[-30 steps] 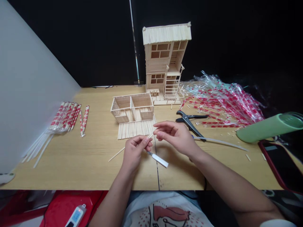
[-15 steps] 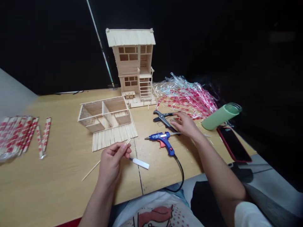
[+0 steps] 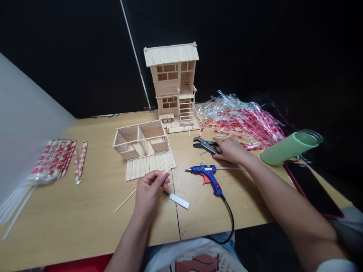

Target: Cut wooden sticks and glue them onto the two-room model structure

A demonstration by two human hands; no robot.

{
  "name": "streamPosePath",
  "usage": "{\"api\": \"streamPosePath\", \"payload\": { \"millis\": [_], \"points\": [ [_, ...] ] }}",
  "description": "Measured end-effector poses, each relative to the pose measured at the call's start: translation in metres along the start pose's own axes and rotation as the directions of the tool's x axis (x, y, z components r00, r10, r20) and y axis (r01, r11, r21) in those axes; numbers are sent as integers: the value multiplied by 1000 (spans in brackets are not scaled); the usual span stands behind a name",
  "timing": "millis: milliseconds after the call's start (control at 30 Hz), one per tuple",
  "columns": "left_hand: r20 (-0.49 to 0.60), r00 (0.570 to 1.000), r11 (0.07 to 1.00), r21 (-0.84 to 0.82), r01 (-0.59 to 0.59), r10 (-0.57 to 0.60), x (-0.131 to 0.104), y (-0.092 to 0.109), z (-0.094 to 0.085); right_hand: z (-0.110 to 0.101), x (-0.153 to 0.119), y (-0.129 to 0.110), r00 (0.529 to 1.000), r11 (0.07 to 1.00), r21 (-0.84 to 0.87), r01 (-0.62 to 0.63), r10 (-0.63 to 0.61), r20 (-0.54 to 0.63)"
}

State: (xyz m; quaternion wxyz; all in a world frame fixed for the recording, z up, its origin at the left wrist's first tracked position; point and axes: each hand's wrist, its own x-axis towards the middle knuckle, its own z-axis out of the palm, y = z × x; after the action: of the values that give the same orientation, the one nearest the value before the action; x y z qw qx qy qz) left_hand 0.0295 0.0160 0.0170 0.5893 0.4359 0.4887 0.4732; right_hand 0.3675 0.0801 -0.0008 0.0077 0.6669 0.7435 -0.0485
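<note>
1. Pinched between thumb and fingers, a short wooden stick (image 3: 168, 170) sits in my left hand (image 3: 151, 185), lower centre of the head view; I can't tell whether the longer stick (image 3: 124, 201) beside that hand is held too.
2. My right hand (image 3: 231, 150) has left the short stick and is now at the dark cutters (image 3: 206, 146), right of centre, fingers over the handles; whether they have closed I can't tell.
3. That move uncovers the blue glue gun (image 3: 208, 173), just below the cutters in the frame.
4. Left of centre, the low-walled stick model (image 3: 143, 147) stands apart from both hands.
5. I judge that two-handed work on the short stick has paused for a tool.
</note>
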Motion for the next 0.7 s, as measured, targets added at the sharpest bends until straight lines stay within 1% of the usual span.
{"api": "streamPosePath", "payload": {
  "millis": [100, 167, 233, 267, 300, 333, 367, 400, 433, 467, 533, 600, 700],
  "points": [
    [24, 1000, 1000, -6, -10, 10, 1, 1, -2, -4, -2, -6, 997, 998, -47, -47, 44, -67],
    [39, 999, 1000, -11, -17, 17, 3, 3, -2, -8, -7, -12, 986, 996, -27, -89, 85, -140],
    [58, 998, 1000, -15, -17, 18, 6, 5, -1, -14, -17, -23, 974, 991, 97, -88, 106, -198],
    [68, 997, 1000, -18, -18, 20, 7, 6, 1, -18, -25, -31, 976, 976, 210, -57, 99, -196],
    [80, 997, 1000, -21, -22, 23, 8, 7, 3, -22, -34, -41, 983, 938, 346, -9, 71, -168],
    [94, 995, 999, -23, -27, 29, 8, 8, 5, -25, -45, -52, 994, 867, 497, 37, 21, -109],
    [109, 993, 999, -25, -34, 37, 9, 10, 7, -28, -56, -64, 998, 753, 654, 70, -52, -46],
    [123, 991, 999, -23, -41, 44, 9, 11, 10, -30, -68, -76, 992, 625, 777, 76, -124, 2],
    [137, 989, 999, -19, -47, 50, 10, 12, 13, -31, -78, -88, 987, 537, 841, 58, -160, 34],
    [151, 987, 998, -12, -54, 55, 10, 13, 15, -31, -88, -99, 982, 482, 875, 41, -180, 53],
    [172, 983, 998, 8, -67, 65, 10, 14, 20, -29, -102, -115, 982, 400, 916, 19, -179, 58],
    [185, 980, 997, 29, -75, 68, 10, 15, 24, -26, -111, -123, 983, 350, 937, 0, -170, 63],
    [191, 979, 995, 55, -81, 69, 10, 17, 28, -25, -116, -124, 981, 324, 946, -19, -175, 79]
  ]
}}
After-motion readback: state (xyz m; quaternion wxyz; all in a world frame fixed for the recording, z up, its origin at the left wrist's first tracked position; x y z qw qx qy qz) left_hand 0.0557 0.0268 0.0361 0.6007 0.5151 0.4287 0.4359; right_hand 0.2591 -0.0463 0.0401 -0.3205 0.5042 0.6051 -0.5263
